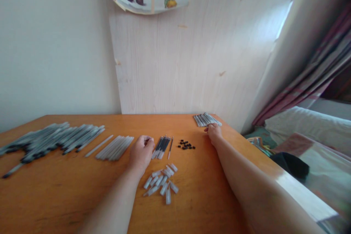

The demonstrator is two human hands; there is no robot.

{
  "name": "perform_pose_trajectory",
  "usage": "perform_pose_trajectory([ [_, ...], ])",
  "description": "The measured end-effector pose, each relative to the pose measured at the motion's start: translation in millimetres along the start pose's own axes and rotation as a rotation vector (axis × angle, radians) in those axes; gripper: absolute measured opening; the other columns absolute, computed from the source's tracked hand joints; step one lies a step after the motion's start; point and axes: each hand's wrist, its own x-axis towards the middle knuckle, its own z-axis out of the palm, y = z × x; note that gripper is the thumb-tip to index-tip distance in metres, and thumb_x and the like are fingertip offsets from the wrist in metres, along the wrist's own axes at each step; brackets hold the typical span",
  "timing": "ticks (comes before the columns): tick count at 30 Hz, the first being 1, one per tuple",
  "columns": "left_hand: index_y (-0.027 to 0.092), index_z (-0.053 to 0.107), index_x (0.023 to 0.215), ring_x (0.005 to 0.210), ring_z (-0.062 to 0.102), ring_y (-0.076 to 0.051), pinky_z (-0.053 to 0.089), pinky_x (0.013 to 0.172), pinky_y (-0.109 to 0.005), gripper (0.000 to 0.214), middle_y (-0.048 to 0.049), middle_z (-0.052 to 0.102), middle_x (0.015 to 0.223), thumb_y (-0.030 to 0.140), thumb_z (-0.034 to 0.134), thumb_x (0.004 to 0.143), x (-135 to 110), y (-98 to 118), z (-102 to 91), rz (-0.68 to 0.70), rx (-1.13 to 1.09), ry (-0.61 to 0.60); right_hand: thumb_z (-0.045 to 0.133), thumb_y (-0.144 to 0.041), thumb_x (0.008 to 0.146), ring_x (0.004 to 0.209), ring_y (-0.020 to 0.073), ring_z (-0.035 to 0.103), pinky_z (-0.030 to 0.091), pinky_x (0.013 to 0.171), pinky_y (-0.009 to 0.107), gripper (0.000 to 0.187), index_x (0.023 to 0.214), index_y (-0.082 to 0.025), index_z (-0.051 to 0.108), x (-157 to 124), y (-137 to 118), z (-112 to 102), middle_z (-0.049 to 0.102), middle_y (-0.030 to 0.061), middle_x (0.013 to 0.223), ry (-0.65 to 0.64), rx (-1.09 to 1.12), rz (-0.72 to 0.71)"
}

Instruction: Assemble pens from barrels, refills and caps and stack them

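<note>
My right grip (214, 132) reaches to the far right of the tabletop (203, 190), with my fingers at the near edge of a row of pens (204, 119); I cannot tell whether they close on one. My left grip (142, 147) is curled just above the tabletop, and whether anything is pinched inside it I cannot tell. It sits between a row of clear tubes (115, 148) on its left and a row of dark ink refills (162, 146) on its right. One single refill (170, 148) lies just beside that row, then some small black plugs (185, 147). Nearer me, clear caps (163, 180) lie scattered. A big heap of pens with dark ends (52, 140) spreads at the far left.
</note>
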Motion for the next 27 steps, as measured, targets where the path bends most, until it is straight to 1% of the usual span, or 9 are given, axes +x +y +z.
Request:
perform_pose_trajectory([
  [4,0.018,0.061,0.090,0.076,0.065,-0.020,0.046,0.069,-0.029,0.029,-0.0070,0.070,0.081,0.044,0.052,0.079,0.7,1.1,0.8,0.004,0.024,0.015,0.043,-0.028,0.067,0.057,0.0164,0.055,0.039,0.053,0.026,0.024,0.074,-0.017,0.062,-13.1,-1.9,-3.0,0.064,0.0038,0.062,-0.030,0.052,0.025],
  [9,0.018,0.061,0.088,0.076,0.065,-0.020,0.046,0.068,-0.029,0.027,-0.0068,0.070,0.080,0.042,0.052,0.079,0.0,5.1,1.0,0.002,0.023,0.019,0.043,-0.029,0.068,0.056,0.0160,0.055,0.039,0.052,0.025,0.026,0.082,-0.017,0.061,-33.2,-5.7,-7.3,0.065,0.0036,0.063,-0.058,0.100,0.055],
  [17,0.019,0.063,0.085,0.077,0.064,-0.021,0.046,0.069,-0.030,0.021,-0.0067,0.070,0.078,0.037,0.056,0.076,-1.9,11.0,0.1,-0.031,-0.002,0.033,0.046,-0.028,0.067,0.057,0.0172,0.055,0.039,0.052,0.026,0.027,0.085,-0.016,0.063,-60.7,-13.0,-15.3,0.068,0.0051,0.063,-0.088,0.133,0.091],
  [22,0.019,0.063,0.084,0.078,0.064,-0.020,0.045,0.069,-0.029,0.019,-0.0072,0.070,0.080,0.036,0.056,0.078,-1.2,7.3,1.0,0.001,0.002,0.026,0.047,-0.026,0.065,0.055,0.0171,0.055,0.039,0.051,0.026,0.026,0.083,-0.016,0.062,-73.5,-15.8,-13.8,0.068,0.0059,0.062,-0.086,0.148,0.120],
  [27,0.018,0.062,0.084,0.079,0.064,-0.019,0.044,0.071,-0.029,0.020,-0.0077,0.070,0.082,0.036,0.055,0.081,0.4,2.3,3.0,0.019,0.009,0.012,0.048,-0.028,0.066,0.055,0.0175,0.056,0.039,0.050,0.027,0.026,0.084,-0.016,0.062,-83.2,-16.9,-10.8,0.068,0.0062,0.061,-0.078,0.177,0.133],
])
